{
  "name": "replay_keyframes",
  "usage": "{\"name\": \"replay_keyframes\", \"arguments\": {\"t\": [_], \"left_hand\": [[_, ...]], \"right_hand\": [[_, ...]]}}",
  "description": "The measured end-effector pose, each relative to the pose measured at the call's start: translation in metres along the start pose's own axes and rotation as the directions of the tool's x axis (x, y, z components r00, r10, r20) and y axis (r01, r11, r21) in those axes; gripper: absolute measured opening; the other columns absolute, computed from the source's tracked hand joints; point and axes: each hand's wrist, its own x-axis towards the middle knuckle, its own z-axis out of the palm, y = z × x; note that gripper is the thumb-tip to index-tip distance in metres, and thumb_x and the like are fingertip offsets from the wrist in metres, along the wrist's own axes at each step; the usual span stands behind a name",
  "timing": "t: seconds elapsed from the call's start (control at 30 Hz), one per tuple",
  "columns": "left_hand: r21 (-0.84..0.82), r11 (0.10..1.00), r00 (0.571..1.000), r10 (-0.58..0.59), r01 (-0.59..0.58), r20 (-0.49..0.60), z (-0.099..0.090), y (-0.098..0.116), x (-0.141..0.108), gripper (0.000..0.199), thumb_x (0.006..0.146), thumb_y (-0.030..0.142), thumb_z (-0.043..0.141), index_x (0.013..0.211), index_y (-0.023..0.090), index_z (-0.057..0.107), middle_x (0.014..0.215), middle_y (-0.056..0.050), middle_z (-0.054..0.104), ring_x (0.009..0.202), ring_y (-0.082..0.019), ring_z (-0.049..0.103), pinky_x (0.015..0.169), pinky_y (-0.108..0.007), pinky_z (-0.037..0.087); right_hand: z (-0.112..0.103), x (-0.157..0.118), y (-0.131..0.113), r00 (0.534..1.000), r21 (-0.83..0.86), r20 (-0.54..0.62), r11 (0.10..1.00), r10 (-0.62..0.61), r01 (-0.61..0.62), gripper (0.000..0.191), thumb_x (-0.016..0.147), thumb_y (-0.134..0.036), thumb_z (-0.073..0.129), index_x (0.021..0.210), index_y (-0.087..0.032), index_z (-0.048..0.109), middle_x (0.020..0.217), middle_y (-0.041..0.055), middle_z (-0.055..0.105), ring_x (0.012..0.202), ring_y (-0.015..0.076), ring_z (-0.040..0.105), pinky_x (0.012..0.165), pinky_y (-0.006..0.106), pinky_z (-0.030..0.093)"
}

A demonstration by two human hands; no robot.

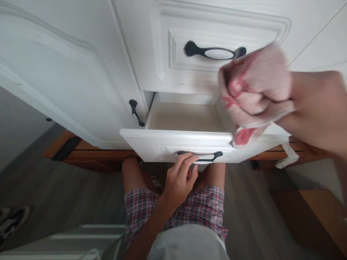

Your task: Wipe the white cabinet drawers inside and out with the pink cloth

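A white drawer is pulled out in front of me, its pale inside bare where it shows. My left hand has its fingers bent over the left part of the drawer's black handle. Above the drawer's right side, my right hand grips a pink and red cloth bunched around its fingers. The cloth is a little blurred and hides the right end of the open drawer. Just behind it is the closed upper drawer with a black and white handle.
A white cabinet door with a black handle is at left. Wooden boards run beneath the cabinet. A cardboard box stands at lower right, shoes at lower left. A pale strap hangs at right.
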Motion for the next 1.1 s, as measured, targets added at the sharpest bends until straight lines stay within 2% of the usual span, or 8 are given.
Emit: {"name": "replay_keyframes", "arguments": {"t": [0.03, 0.1, 0.2, 0.37, 0.47, 0.57, 0.83, 1.1], "left_hand": [[-0.002, 1.0, 1.0, 0.004, -0.004, 0.001, -0.002, 0.002, -0.003, 0.022, 0.109, 0.019, 0.059, 0.129, 0.022, 0.067, 0.123, -0.008, 0.075, 0.082, -0.013, 0.075, 0.074, -0.022, 0.063], [0.011, 1.0, 1.0, 0.021, -0.021, 0.002, -0.005, 0.007, -0.009, 0.02, 0.109, 0.02, 0.06, 0.128, 0.022, 0.068, 0.12, -0.008, 0.076, 0.083, -0.013, 0.076, 0.077, -0.024, 0.065], [0.061, 0.997, 0.998, 0.056, -0.056, 0.004, -0.011, 0.017, -0.02, 0.019, 0.109, 0.022, 0.059, 0.125, 0.021, 0.069, 0.113, -0.008, 0.077, 0.089, -0.016, 0.079, 0.084, -0.026, 0.066], [0.085, 0.99, 0.993, 0.117, -0.116, -0.006, -0.019, 0.027, -0.032, 0.019, 0.107, 0.023, 0.059, 0.121, 0.022, 0.071, 0.101, -0.006, 0.078, 0.091, -0.017, 0.08, 0.082, -0.024, 0.066], [0.076, 0.986, 0.989, 0.143, -0.146, 0.039, -0.025, 0.028, -0.035, 0.023, 0.107, 0.023, 0.059, 0.127, 0.022, 0.072, 0.102, -0.004, 0.079, 0.09, -0.015, 0.08, 0.084, -0.024, 0.067], [0.077, 0.985, 0.985, 0.144, -0.151, 0.098, -0.03, 0.027, -0.037, 0.029, 0.107, 0.018, 0.058, 0.132, 0.022, 0.071, 0.106, -0.004, 0.081, 0.095, -0.015, 0.08, 0.09, -0.022, 0.066], [0.1, 0.978, 0.976, 0.171, -0.185, 0.138, -0.027, 0.019, -0.048, 0.033, 0.107, 0.02, 0.059, 0.137, 0.024, 0.072, 0.111, -0.002, 0.081, 0.098, -0.013, 0.08, 0.096, -0.022, 0.065], [0.057, 0.977, 0.977, 0.201, -0.205, 0.072, -0.025, 0.016, -0.048, 0.028, 0.11, 0.019, 0.057, 0.132, 0.023, 0.074, 0.103, 0.0, 0.082, 0.094, -0.012, 0.08, 0.099, -0.021, 0.062]], "right_hand": [[0.015, 0.011, -0.021, 0.968, -0.223, 0.127, 0.944, -0.218, 0.242, 0.016, 0.09, -0.02, 0.075, 0.101, -0.031, 0.076, 0.101, 0.006, 0.075, 0.112, 0.0312, 0.071, 0.101, 0.05, 0.057], [0.049, 0.032, -0.056, 0.751, -0.46, 0.448, 0.594, -0.486, 0.659, 0.029, 0.088, -0.012, 0.066, 0.114, -0.026, 0.07, 0.092, 0.0055, 0.073, 0.096, 0.0319, 0.073, 0.093, 0.052, 0.059], [0.106, 0.057, -0.083, 0.568, -0.456, 0.665, 0.339, -0.485, 0.823, 0.037, 0.095, -0.01, 0.059, 0.13, -0.019, 0.064, 0.103, 0.0115, 0.073, 0.096, 0.0333, 0.072, 0.081, 0.042, 0.052], [0.194, 0.09, -0.083, 0.558, -0.449, 0.769, 0.359, -0.311, 0.818, 0.048, 0.096, -0.009, 0.061, 0.144, -0.015, 0.061, 0.111, 0.0144, 0.072, 0.1, 0.0306, 0.071, 0.084, 0.035, 0.045], [0.231, 0.107, -0.077, 0.582, -0.461, 0.744, 0.378, -0.327, 0.802, 0.069, 0.095, -0.008, 0.061, 0.162, -0.017, 0.044, 0.121, 0.0167, 0.072, 0.1, 0.0298, 0.07, 0.083, 0.034, 0.044], [0.256, 0.122, -0.071, 0.611, -0.458, 0.691, 0.42, -0.385, 0.783, 0.067, 0.096, -0.009, 0.058, 0.161, -0.02, 0.045, 0.123, 0.0153, 0.073, 0.097, 0.0271, 0.068, 0.08, 0.031, 0.042], [0.269, 0.121, -0.055, 0.488, -0.323, 0.76, 0.401, -0.429, 0.857, 0.045, 0.094, -0.009, 0.055, 0.136, -0.023, 0.063, 0.128, 0.0118, 0.06, 0.092, 0.0232, 0.06, 0.074, 0.031, 0.036], [0.22, 0.033, -0.04, 0.099, 0.174, 0.885, 0.521, -0.454, 0.835, 0.076, 0.081, 0.0, 0.058, 0.151, -0.027, 0.052, 0.122, 0.0064, 0.056, 0.081, 0.0164, 0.057, 0.068, 0.027, 0.039]]}}
